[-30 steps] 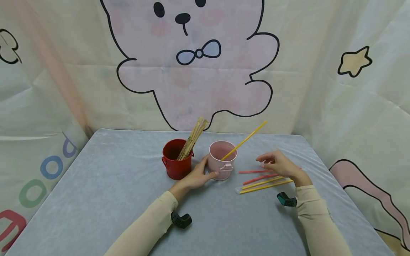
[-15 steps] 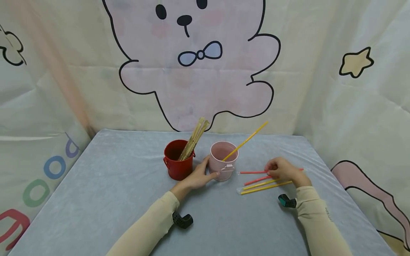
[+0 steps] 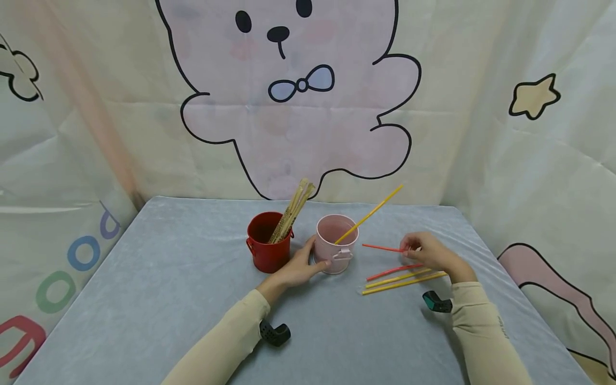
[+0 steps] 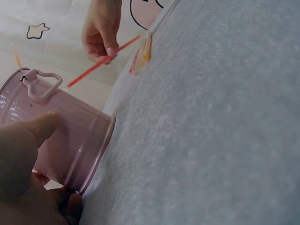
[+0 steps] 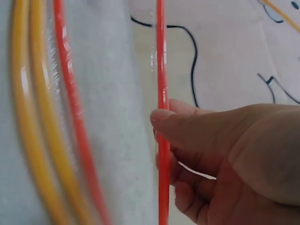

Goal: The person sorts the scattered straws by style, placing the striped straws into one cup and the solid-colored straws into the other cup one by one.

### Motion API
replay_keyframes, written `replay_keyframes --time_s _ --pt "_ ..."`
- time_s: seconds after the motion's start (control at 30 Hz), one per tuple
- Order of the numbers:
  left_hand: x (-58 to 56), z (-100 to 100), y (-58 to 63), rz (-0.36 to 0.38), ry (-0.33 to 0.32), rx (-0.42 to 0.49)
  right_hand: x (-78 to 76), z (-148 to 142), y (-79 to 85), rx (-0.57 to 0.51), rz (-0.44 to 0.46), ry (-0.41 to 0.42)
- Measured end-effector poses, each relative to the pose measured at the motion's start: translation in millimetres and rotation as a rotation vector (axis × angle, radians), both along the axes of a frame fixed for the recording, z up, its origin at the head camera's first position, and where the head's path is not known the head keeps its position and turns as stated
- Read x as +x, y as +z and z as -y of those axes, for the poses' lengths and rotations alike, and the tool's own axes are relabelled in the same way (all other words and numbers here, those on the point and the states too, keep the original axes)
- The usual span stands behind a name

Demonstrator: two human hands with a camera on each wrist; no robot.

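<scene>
My right hand (image 3: 425, 250) pinches a red drinking straw (image 5: 162, 61) between thumb and fingers, raised off the table. My left hand (image 3: 295, 266) grips a small pink metal bucket (image 3: 332, 255), its thumb across the front beside the folded handle and its other fingers around the side. Leaning out of the bucket is one yellow straw (image 3: 372, 210). Below the right hand lie another red straw (image 3: 390, 271) and two yellow straws (image 3: 401, 283), roughly side by side; clear film shows beside the straws in the right wrist view.
A red bucket (image 3: 268, 256) stands just left of the pink one, holding several thin sticks in yellowish printed wrappers (image 3: 291, 213). Grey-blue cloth covers the table (image 3: 192, 256). Behind it hangs a printed curtain (image 3: 298, 139).
My right hand first lowered to the straws and closed its fingers on the far red one. That straw is now lifted off the table. My left hand has stayed on the pink bucket.
</scene>
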State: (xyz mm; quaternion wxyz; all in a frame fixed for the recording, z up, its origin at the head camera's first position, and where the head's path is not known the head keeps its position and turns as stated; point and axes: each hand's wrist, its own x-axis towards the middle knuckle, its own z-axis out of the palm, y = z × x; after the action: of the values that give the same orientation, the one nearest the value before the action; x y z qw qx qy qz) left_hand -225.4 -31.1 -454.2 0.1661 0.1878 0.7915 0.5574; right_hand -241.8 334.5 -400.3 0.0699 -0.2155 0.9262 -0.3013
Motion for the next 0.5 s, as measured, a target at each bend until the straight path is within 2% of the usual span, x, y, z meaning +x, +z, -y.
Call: replay_keyframes --time_s 0.5 --pt "-1.4 -0.5 -1.4 0.0 0.0 0.023 19.6 7.1 37.5 -0.056 -0.197 -0.004"
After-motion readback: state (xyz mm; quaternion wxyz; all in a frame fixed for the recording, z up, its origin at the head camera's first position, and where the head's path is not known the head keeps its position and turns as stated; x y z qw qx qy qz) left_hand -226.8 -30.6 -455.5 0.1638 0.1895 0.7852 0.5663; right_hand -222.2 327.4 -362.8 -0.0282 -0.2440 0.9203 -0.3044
